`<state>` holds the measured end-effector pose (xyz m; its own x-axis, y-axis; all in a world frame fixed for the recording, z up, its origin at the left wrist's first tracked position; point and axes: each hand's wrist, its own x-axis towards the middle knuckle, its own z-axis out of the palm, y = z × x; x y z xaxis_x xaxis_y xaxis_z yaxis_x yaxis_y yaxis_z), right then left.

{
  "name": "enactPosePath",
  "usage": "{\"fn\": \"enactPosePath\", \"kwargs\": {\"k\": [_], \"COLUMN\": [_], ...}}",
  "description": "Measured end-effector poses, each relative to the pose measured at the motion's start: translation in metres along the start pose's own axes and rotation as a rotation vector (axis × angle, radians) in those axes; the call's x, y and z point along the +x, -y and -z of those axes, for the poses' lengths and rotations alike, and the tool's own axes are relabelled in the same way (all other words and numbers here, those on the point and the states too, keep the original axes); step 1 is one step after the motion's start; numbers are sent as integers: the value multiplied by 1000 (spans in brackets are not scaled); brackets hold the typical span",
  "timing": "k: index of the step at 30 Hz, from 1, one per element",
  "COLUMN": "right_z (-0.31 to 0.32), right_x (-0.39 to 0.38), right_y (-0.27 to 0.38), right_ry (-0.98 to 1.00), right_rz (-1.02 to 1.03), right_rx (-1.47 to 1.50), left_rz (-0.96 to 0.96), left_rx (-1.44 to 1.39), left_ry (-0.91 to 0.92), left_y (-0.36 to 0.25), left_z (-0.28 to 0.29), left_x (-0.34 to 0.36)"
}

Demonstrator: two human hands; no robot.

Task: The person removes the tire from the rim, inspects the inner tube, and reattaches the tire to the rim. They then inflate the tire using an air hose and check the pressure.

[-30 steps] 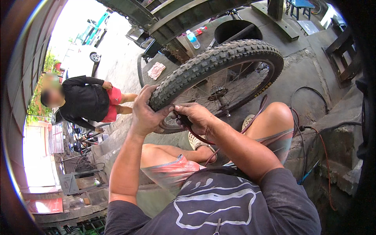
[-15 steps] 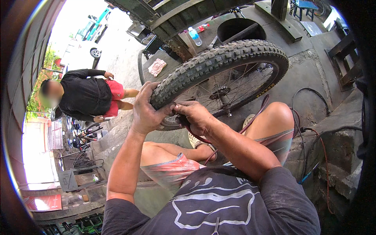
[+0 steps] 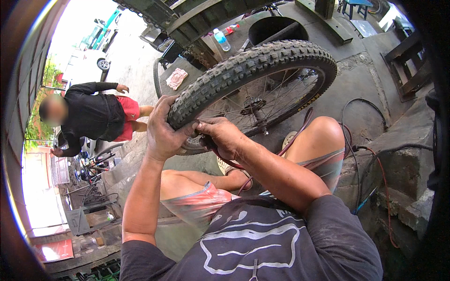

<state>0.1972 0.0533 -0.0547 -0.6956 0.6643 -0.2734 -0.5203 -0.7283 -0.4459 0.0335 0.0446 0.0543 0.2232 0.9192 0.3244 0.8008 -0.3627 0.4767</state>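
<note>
A bicycle wheel (image 3: 255, 63) with a knobbly black tyre leans tilted in front of me, its cogs (image 3: 253, 106) at the hub facing my side. My left hand (image 3: 161, 129) wraps round the tyre at the wheel's near left end, thumb toward the rim. Close beside that thumb, my right hand (image 3: 225, 138) is closed on the dark end of a dark red hose (image 3: 302, 126) at the inner side of the rim. Its fingers hide the hose's tip, so its contact with the wheel is hidden. The hose runs below my right forearm toward my feet.
Behind the wheel stand a black bucket (image 3: 279, 32), a water bottle (image 3: 221, 40) and a folded pink cloth (image 3: 176, 78). A person in black and red (image 3: 96, 112) is at the left. Cables (image 3: 361, 154) lie by a concrete step at right.
The whole view has shifted slightly, moving the wheel and my hands a little left in the picture. Both hands keep their grips. The person at left has swung one arm outward.
</note>
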Motion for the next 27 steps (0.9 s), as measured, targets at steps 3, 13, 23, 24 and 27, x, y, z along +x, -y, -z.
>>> {"fn": "enactPosePath", "kwargs": {"k": [3,13,23,24,27], "right_z": [2,9,17,12,-16], "right_x": [1,11,-61,-77,-119], "right_y": [0,-12,61,71,114], "right_ry": [5,32,-140,-186,-201], "right_rz": [-3,6,175,212,537], "right_rx": [-5,27,-403,-439,-538], "left_rz": [34,52,57,33,15], "left_rx": [-40,-15,18,36,97], "left_ry": [7,16,30,16,13], "left_y": [2,3,29,27,19], "left_z": [-2,4,18,16,13], "left_x": [-1,-10,12,14,15]}}
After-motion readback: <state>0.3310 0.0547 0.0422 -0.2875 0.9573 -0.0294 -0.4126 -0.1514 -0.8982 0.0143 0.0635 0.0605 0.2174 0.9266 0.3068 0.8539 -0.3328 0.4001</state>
